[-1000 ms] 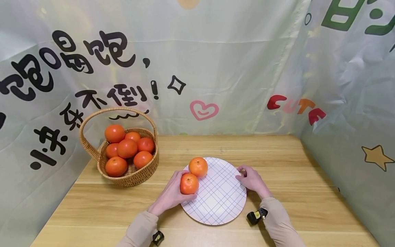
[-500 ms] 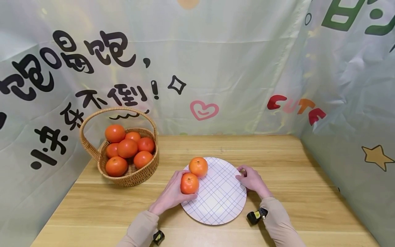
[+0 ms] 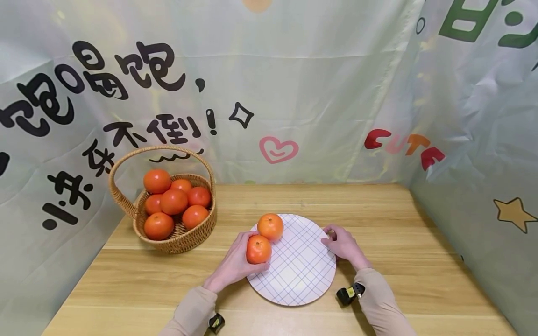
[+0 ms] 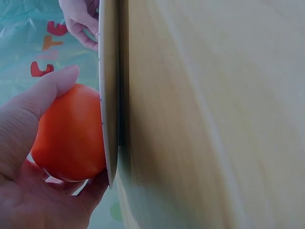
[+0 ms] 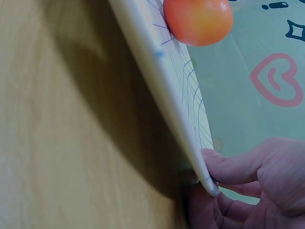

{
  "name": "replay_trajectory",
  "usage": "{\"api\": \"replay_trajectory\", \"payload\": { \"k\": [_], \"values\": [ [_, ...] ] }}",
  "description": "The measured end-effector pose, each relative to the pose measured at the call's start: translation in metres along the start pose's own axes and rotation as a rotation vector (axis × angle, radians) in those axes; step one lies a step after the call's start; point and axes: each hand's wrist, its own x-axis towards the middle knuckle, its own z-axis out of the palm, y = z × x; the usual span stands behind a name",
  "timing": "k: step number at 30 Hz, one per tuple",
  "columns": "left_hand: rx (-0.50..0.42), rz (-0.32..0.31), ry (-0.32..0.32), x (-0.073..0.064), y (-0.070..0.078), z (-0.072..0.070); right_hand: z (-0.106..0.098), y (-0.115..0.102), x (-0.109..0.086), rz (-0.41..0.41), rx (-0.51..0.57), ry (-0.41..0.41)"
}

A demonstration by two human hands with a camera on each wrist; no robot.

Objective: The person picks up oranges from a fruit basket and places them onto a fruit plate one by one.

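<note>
Head view: left hand (image 3: 234, 260) holds the nearer orange fruit (image 3: 258, 250) left of centre on the plate (image 3: 296, 282), second fruit (image 3: 271, 227) just beyond, right hand (image 3: 343, 244) pinching the opposite rim (image 5: 185, 142).

Basket (image 3: 191, 241) left of plate (image 3: 296, 266); piled fruits (image 3: 173, 201) inside; two fruits (image 3: 270, 227) on plate.

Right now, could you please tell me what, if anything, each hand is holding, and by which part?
The left hand holds the nearer fruit on the plate by its sides; the right hand pinches the plate by its right rim.
</note>
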Motion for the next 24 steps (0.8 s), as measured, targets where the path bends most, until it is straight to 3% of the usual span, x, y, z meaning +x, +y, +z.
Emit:
{"api": "replay_trajectory", "payload": {
  "k": [24],
  "values": [
    [-0.005, 0.015, 0.025, -0.0011, -0.0009, 0.0018, -0.0005, -0.0020, -0.0019, -0.024, 0.006, 0.016]
  ]
}}
